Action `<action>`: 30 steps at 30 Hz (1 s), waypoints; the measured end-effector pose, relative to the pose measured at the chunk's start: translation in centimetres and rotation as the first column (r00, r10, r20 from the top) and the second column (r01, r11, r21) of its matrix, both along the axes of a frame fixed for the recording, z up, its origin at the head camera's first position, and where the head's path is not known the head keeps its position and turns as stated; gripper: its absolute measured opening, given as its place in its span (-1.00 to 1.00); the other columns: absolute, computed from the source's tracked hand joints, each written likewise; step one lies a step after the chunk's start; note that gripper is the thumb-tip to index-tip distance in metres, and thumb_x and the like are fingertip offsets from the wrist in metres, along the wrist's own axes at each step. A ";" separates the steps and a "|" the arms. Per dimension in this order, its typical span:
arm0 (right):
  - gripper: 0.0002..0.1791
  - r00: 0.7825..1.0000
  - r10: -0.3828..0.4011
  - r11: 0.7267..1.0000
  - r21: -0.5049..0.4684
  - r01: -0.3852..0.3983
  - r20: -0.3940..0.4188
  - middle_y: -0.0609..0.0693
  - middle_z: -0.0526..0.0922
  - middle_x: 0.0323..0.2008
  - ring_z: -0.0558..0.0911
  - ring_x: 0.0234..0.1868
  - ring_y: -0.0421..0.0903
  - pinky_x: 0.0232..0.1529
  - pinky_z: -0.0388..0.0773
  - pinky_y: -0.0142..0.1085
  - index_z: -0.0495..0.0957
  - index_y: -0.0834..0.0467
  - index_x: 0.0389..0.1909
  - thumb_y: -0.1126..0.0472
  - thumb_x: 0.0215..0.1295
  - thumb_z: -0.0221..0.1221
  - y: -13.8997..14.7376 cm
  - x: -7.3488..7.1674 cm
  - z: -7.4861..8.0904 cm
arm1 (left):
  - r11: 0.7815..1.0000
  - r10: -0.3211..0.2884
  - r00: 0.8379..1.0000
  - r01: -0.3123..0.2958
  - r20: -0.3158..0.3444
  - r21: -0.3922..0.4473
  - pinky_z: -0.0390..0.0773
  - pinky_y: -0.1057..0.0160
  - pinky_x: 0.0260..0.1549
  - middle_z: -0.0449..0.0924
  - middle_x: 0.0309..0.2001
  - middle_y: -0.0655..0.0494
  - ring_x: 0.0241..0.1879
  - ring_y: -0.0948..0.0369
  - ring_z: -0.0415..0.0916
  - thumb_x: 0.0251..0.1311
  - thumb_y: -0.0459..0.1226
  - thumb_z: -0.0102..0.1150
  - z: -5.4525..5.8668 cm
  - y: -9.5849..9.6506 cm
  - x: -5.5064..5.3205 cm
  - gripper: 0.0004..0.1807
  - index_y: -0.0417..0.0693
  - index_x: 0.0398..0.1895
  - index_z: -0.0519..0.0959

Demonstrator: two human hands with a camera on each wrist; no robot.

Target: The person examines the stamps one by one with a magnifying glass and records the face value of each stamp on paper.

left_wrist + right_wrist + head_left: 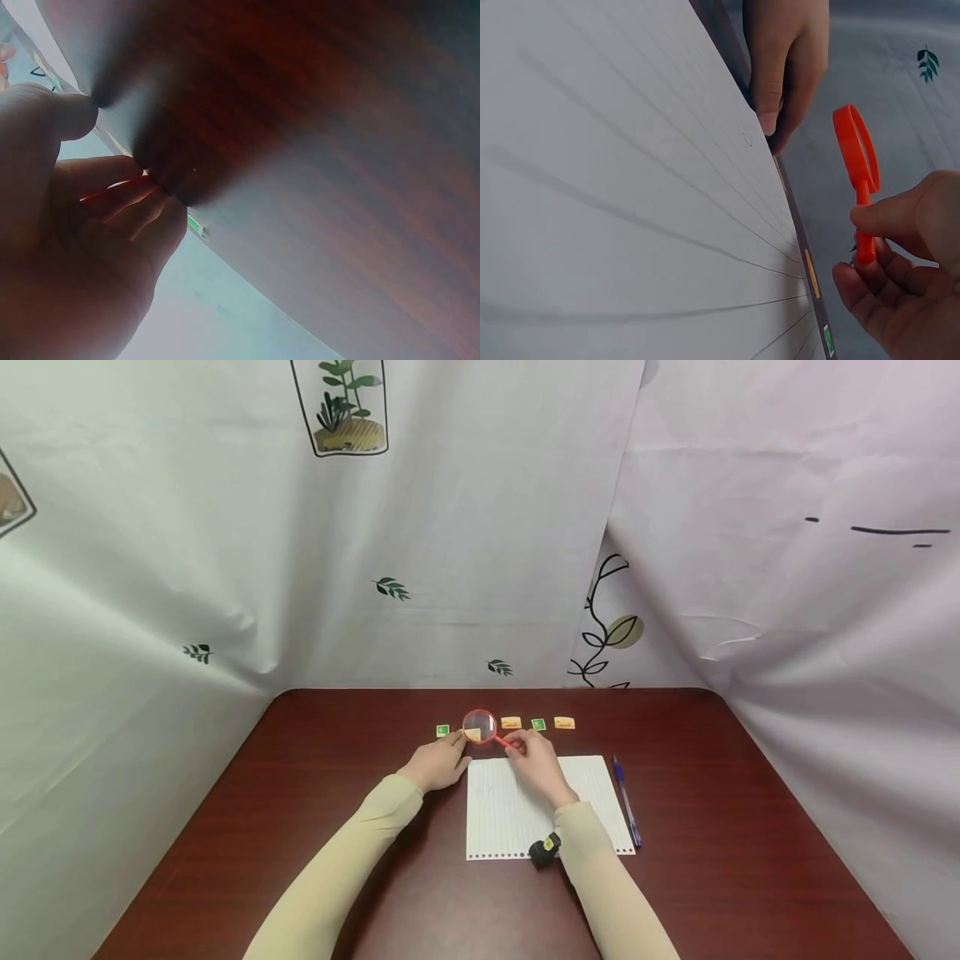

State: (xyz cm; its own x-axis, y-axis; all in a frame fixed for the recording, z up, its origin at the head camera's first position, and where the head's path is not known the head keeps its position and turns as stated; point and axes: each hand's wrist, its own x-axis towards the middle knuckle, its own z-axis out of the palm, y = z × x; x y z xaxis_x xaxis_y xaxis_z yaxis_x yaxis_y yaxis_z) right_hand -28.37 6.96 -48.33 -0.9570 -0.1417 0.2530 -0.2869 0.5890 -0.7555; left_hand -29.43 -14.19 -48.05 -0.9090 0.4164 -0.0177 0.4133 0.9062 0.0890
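My right hand (536,762) pinches the handle of a red-orange magnifying glass (849,146) between thumb and fingers. Its round lens is raised over a small orange stamp-like piece (472,736) near the back of the table. My left hand (440,762) rests beside that piece, fingers extended and fingertips down at the tabletop. In the left wrist view, the fingers (161,225) are lightly bent, with a green stamp-like piece (195,224) just past them. The row continues rightward with an orange piece (511,723), a green one (538,724) and another orange one (565,723).
A lined sheet of paper (502,818) with faint writing lies under my right forearm. To its right is a blue pen (627,802). A small black device (542,853) sits at my right sleeve. White printed cloth (480,527) surrounds the dark red table (300,810).
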 end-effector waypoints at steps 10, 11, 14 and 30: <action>-0.89 1.000 -0.005 1.000 0.031 0.004 0.016 0.02 0.56 -0.30 0.52 -0.29 -0.10 -0.23 0.49 -0.22 0.67 0.24 -0.13 0.34 0.38 0.25 0.0 -0.2 -0.3 | 1.000 -0.002 1.000 0.002 -0.003 0.008 0.49 -0.02 0.19 0.33 0.42 -0.22 0.36 -0.06 0.38 0.51 -0.09 0.01 -0.3 0.0 -0.2 -0.39 -0.35 0.42 0.34; -0.89 1.000 -0.004 0.999 0.035 0.003 0.015 0.02 0.56 -0.31 0.52 -0.29 -0.10 -0.24 0.49 -0.22 0.68 0.24 -0.13 0.35 0.38 0.25 0.0 -0.2 -0.3 | 1.000 -0.001 1.000 0.001 -0.003 0.014 0.50 -0.03 0.18 0.34 0.41 -0.23 0.35 -0.06 0.38 0.50 -0.09 0.02 -0.2 0.0 -0.2 -0.39 -0.36 0.41 0.35; -0.89 1.000 -0.001 0.999 0.045 0.001 0.004 0.02 0.56 -0.32 0.51 -0.30 -0.10 -0.25 0.49 -0.22 0.68 0.24 -0.14 0.35 0.37 0.26 0.0 -0.2 -0.3 | 1.000 0.000 1.000 0.000 -0.004 0.020 0.51 -0.04 0.17 0.34 0.41 -0.24 0.35 -0.07 0.38 0.50 -0.10 0.02 -0.2 0.0 -0.2 -0.40 -0.37 0.40 0.36; -0.91 1.000 -0.002 0.999 0.034 0.001 0.029 0.00 0.55 -0.34 0.52 -0.31 -0.11 -0.26 0.49 -0.22 0.67 0.23 -0.16 0.36 0.37 0.24 0.1 -0.2 -0.3 | 1.000 0.002 1.000 -0.002 0.000 0.014 0.48 -0.04 0.20 0.32 0.42 -0.23 0.37 -0.07 0.36 0.51 -0.09 -0.01 -0.3 0.0 -0.3 -0.40 -0.36 0.41 0.36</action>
